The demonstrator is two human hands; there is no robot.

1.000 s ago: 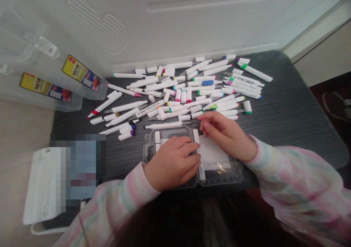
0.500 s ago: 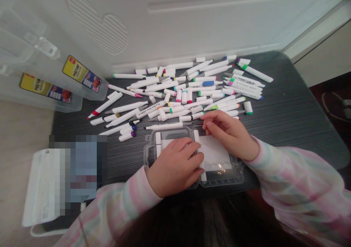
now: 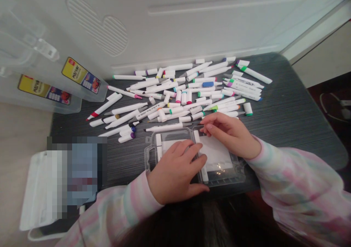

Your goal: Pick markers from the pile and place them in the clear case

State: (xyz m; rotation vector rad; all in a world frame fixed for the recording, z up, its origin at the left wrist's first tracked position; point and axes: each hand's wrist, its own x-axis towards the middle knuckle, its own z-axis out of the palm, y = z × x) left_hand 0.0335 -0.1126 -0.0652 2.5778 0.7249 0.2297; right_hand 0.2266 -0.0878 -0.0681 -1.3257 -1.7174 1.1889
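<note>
My left hand (image 3: 177, 170) lies over the left half of a clear plastic case (image 3: 236, 180), thumb and fingers apart. Its fingertips are beside a white marker (image 3: 204, 168) lying lengthwise near the case's middle. Another white marker (image 3: 159, 146) sits along the left side of the case, partly covered by that hand. My right hand (image 3: 227, 133) is at the case's upper right edge, fingers curled in and thumb close to them; whatever they may hold is hidden. A white sheet (image 3: 215, 153) shows in the right half.
Many white markers and loose caps with coloured ends (image 3: 178, 97) are scattered over the dark table (image 3: 298, 119). Two clear boxes with yellow labels (image 3: 80, 75) stand at the left. A white object (image 3: 33, 192) is at the lower left beside a blurred patch. A pale panel (image 3: 192, 27) rises behind.
My left thumb and fingers have spread away from the marker in the case's middle, and its lower end has shifted slightly right. My right hand has barely moved.
</note>
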